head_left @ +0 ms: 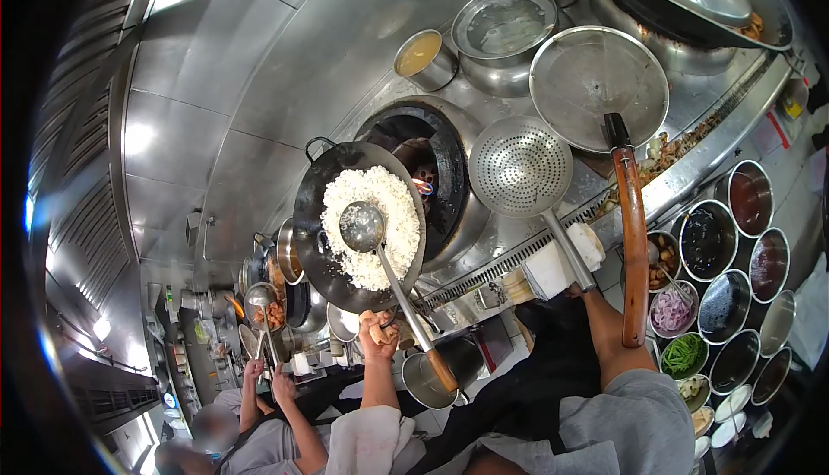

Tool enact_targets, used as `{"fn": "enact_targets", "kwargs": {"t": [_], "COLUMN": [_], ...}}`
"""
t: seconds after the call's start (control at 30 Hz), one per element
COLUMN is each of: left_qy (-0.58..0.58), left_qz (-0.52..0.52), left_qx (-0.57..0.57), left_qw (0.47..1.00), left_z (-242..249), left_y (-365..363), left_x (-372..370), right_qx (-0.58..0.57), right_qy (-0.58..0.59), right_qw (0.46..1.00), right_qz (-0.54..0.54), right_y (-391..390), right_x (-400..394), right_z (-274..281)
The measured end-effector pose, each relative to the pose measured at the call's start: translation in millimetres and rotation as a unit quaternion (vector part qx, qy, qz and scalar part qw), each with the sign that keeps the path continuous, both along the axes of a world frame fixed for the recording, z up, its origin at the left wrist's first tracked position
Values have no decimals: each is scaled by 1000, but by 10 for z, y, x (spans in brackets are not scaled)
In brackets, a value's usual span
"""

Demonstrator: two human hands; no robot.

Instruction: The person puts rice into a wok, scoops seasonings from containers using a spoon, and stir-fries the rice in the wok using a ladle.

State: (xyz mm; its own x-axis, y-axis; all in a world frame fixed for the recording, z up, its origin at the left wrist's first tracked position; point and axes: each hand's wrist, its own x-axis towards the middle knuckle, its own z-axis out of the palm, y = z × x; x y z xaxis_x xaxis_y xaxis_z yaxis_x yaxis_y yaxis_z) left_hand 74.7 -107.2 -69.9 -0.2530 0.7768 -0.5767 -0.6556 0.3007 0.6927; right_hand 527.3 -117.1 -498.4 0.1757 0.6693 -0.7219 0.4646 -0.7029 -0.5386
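Observation:
My left hand (378,335) is closed at the near rim of a black wok (315,246), around its handle; a tan cloth seems to be between palm and metal. White rice (380,190) is spread inside the tilted wok. A ladle (363,226) rests bowl-down on the rice, its wooden-ended handle crossing the rim with no hand on it. My right hand (573,292) is at the stove edge, beside the handle end of a perforated skimmer (521,167) and a folded white cloth (553,269). Its fingers are mostly hidden.
The wok is beside a burner (432,142) with a visible flame. A wooden-handled strainer (598,86) lies over a pot at right. Metal pots (505,26) stand behind. Several ingredient and sauce containers (708,237) are on the right. Another person's hands (281,384) work at left.

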Motion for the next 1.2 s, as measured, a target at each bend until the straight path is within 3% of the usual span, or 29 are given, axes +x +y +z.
{"fn": "enact_targets", "kwargs": {"t": [0.3,0.5,0.6,0.67,0.73,0.8,0.83,0.87,0.93,1.0,1.07,1.13,1.2], "left_qy": [-37,1,-5,4,16,5,-31,-40,-49,-64,-89,-63,-98], "left_qz": [-8,-2,-1,6,21,9,-28,5,-55,-16,-35,43,34], "left_qx": [-7,-12,-12,-30,-49,-30,-38,-38,33,19,36,50,54], "left_qw": [999,1000,1000,1000,998,999,998,998,997,998,995,996,993], "left_z": [-39,33,67,125,216,227,82,127,199,282,-85,-84,-192], "left_y": [4,19,34,57,97,146,163,232,384,528,643,733,718], "left_x": [-47,43,55,45,35,-115,-363,-283,-149,63,-57,173,175], "right_qx": [-9,-20,-24,-3,11,-193,-178,-169,-142,-208,-160,-147,40], "right_qy": [1,6,13,10,-35,166,298,343,492,674,666,653,564], "right_qw": [1000,1000,999,993,950,924,915,896,827,702,719,735,822], "right_qz": [-7,-1,29,116,310,284,205,227,234,102,114,106,66], "right_y": [156,92,-65,-323,-413,-267,-390,-319,-188,-25,148,176,186], "right_x": [81,72,44,-15,-7,-182,-390,-605,-858,-1024,-1095,-1147,-1195], "right_z": [94,62,73,104,816,1931,2120,2643,3391,4038,4838,5172,5316]}}
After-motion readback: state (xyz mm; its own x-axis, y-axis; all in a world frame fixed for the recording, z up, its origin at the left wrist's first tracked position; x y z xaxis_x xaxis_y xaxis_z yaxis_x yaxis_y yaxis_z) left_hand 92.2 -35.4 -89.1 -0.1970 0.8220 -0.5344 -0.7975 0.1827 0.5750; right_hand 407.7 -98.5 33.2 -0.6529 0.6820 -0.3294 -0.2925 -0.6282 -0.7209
